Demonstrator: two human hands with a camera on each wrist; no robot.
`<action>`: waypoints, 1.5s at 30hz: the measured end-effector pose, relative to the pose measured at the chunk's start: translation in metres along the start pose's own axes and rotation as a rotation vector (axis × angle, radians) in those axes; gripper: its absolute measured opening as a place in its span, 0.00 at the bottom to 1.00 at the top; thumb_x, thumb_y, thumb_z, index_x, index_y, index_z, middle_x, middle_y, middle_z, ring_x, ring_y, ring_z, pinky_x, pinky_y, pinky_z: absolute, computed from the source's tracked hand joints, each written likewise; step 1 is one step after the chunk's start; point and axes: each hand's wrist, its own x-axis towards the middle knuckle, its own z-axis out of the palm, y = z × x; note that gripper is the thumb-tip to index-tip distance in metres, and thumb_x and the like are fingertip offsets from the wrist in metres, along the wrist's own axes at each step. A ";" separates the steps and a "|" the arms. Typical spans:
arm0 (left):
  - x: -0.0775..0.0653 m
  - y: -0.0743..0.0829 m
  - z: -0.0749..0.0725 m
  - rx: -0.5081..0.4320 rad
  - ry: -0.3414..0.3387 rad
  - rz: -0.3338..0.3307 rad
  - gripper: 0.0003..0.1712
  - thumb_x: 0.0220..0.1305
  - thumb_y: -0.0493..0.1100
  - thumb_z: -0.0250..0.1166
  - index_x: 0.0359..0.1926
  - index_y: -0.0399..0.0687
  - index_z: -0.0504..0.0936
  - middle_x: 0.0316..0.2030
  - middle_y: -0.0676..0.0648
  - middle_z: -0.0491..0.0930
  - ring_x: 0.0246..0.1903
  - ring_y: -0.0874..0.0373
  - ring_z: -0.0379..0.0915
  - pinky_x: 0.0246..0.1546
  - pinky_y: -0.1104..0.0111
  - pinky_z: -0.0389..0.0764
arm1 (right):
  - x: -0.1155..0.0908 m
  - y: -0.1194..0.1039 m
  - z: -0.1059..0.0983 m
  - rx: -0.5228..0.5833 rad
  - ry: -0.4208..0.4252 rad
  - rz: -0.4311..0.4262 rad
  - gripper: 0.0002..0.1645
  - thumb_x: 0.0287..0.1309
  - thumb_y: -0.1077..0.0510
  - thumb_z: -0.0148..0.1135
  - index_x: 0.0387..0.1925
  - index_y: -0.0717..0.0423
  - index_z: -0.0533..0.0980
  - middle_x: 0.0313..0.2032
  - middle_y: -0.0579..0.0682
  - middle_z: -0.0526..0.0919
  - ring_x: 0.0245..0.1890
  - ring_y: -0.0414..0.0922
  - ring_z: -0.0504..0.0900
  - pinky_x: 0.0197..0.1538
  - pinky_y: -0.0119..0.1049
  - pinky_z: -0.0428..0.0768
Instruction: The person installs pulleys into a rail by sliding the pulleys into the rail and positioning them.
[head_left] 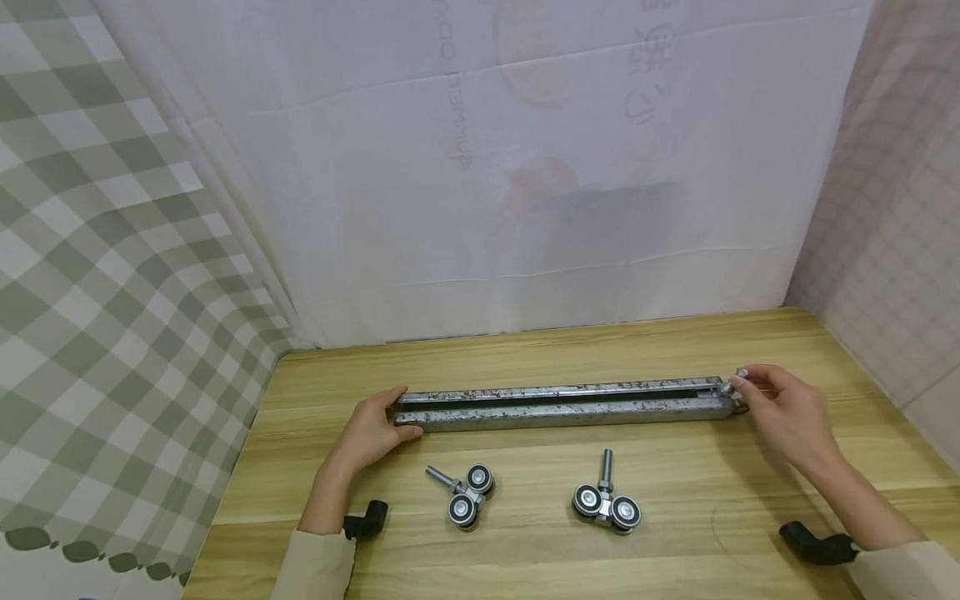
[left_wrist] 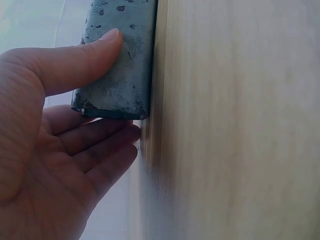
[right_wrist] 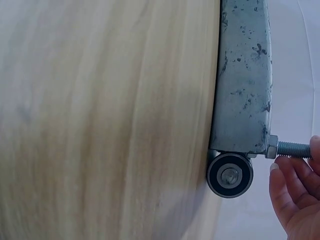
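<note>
right hand [head_left: 791, 417] pinches the bolt [right_wrist: 293, 149] of a roller trolley [right_wrist: 230, 175] at the right end of a slotted rail [head_left: 562, 414]; left hand [head_left: 367, 429], thumb on the near side, grips the other end. two more trolleys [head_left: 626, 513] lie in front on the table [head_left: 525, 567].

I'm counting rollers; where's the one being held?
In the head view, the roller is at the right end of the metal rail, pinched by the right hand.
</note>
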 end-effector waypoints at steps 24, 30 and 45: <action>0.000 -0.001 -0.001 -0.006 -0.012 -0.014 0.46 0.60 0.44 0.80 0.75 0.36 0.70 0.71 0.32 0.70 0.73 0.34 0.62 0.73 0.42 0.66 | -0.001 -0.009 0.005 -0.002 -0.035 -0.011 0.13 0.69 0.66 0.66 0.49 0.74 0.81 0.39 0.69 0.86 0.35 0.14 0.68 0.31 0.13 0.72; 0.000 0.000 -0.002 -0.004 -0.012 -0.016 0.46 0.60 0.45 0.79 0.75 0.36 0.70 0.71 0.32 0.70 0.73 0.34 0.62 0.73 0.42 0.66 | 0.002 -0.010 0.006 -0.002 -0.016 -0.037 0.13 0.66 0.68 0.69 0.48 0.74 0.82 0.37 0.69 0.87 0.34 0.14 0.68 0.30 0.13 0.71; -0.001 0.000 -0.002 -0.013 -0.013 -0.024 0.47 0.60 0.45 0.79 0.76 0.35 0.68 0.72 0.32 0.69 0.74 0.34 0.61 0.74 0.43 0.64 | 0.001 -0.019 0.016 0.033 -0.005 -0.050 0.11 0.62 0.70 0.71 0.45 0.74 0.83 0.36 0.68 0.88 0.34 0.12 0.70 0.32 0.10 0.72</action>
